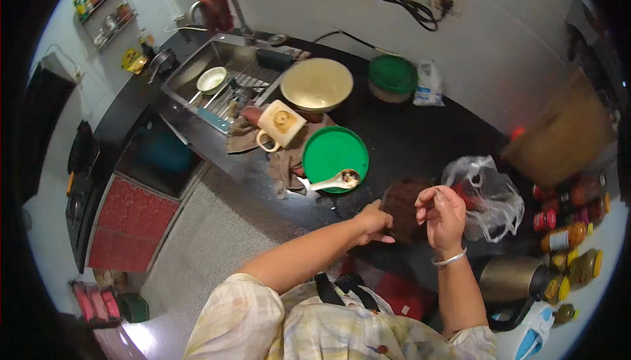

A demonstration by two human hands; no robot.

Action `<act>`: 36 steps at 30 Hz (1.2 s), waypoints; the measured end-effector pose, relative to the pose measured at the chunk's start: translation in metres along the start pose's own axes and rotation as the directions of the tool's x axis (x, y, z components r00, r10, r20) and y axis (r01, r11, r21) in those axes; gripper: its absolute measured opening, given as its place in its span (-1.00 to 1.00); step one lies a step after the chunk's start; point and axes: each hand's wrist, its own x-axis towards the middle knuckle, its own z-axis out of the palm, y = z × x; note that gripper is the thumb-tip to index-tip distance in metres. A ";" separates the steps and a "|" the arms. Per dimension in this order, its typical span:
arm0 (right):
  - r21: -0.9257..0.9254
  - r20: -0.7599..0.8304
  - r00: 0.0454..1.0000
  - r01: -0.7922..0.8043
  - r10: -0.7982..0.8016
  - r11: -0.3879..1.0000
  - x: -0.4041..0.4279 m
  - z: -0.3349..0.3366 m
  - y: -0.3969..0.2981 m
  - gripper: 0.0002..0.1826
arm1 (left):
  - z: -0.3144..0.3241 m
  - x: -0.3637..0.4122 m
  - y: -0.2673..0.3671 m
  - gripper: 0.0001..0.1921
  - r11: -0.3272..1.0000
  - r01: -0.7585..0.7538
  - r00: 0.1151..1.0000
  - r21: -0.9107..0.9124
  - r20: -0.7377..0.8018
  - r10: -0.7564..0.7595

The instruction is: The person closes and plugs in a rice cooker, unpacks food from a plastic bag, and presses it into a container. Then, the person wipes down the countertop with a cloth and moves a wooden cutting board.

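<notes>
A round vessel with a dark brown surface (405, 207) is on the black counter before me; whether the brown is its contents cannot be made out. My left hand (373, 223) holds its near left side, fingers and thumb spread along the rim. My right hand (443, 217), a silver bangle on its wrist, is raised over the vessel's right side. Its fingers are curled towards the thumb, and I cannot tell if something small is pinched there. Just beyond lies a green round lid (335, 155), with a soiled white spoon (340, 180) across its near edge.
A clear plastic bag (485, 197) lies right of my right hand. Several jars (564, 236) line the right side. Behind the lid are a mug (282, 122) on a brown cloth (286, 167), a cream bowl (316, 83), a green-lidded tub (393, 76) and a steel sink (197, 66).
</notes>
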 end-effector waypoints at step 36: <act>-0.493 0.207 0.978 0.108 -0.004 0.864 0.254 0.351 0.243 -0.56 | -0.309 -0.090 0.141 -0.41 0.290 -0.553 0.670 -0.781 -0.210 0.712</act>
